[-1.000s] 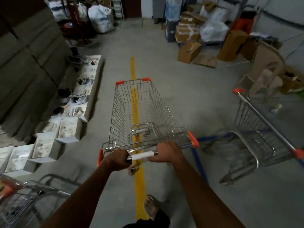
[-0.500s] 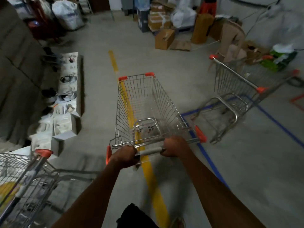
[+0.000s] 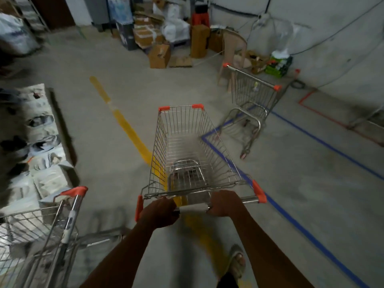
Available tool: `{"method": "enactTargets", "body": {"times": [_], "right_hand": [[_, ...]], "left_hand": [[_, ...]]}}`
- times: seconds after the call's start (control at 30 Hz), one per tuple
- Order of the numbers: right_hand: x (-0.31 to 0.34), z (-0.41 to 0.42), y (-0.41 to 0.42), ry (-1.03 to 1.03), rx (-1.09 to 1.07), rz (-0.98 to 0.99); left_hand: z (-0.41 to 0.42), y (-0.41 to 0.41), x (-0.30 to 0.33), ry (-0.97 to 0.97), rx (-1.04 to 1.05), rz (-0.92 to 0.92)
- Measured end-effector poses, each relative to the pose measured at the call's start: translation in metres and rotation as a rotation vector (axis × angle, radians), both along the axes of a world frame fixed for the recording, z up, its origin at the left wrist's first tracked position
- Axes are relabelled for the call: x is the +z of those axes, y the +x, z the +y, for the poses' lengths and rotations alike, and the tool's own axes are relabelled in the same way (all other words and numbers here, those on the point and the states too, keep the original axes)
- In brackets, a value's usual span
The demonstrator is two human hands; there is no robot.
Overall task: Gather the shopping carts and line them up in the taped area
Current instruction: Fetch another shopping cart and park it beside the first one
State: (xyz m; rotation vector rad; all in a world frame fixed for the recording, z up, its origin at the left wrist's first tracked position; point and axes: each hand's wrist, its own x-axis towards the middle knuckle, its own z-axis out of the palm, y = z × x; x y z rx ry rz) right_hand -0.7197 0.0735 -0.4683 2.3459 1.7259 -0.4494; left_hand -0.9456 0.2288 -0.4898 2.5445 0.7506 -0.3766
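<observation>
Head view: blue taped area [image 3: 324, 142] lies ahead and to the right, its near corner just right of the pushed cart's basket. One parked cart [image 3: 252, 100] already sits at that corner, turned so its handle end faces right and away, well apart from the hands. Pushed cart [image 3: 187, 154] is straight ahead of the hands, long axis running away from the body, nose pointing slightly left of the parked cart, straddling the yellow floor line [image 3: 126, 129]. It needs a right swing to enter the tape, so the right hand is on the nearer side. A third cart [image 3: 41, 231] waits at lower left, outside the tape. Both arms are extended. Left hand [image 3: 159, 213] and right hand [image 3: 225, 203] are set apart, each wrapped round the handle bar [image 3: 194, 208].
</observation>
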Motion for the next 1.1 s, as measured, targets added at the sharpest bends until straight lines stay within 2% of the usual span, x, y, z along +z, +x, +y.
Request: {"method": "enactTargets", "body": {"times": [0.2, 0.3, 0.77, 1.1], "right_hand": [[0.008, -0.047, -0.054, -0.085, -0.139, 0.191], [0.01, -0.065, -0.071, -0.085, -0.181, 0.226], [-0.001, -0.114, -0.11, 0.024, -0.282, 0.009], [-0.007, -0.115, -0.176, 0.044, -0.523, -0.004]], "left_hand": [[-0.021, -0.04, 0.002, 0.069, -0.131, 0.012], [-0.033, -0.05, 0.003, 0.094, -0.187, 0.032], [-0.062, -0.057, 0.011, 0.131, -0.258, 0.033], [-0.036, -0.07, 0.021, 0.116, -0.446, 0.083]]}}
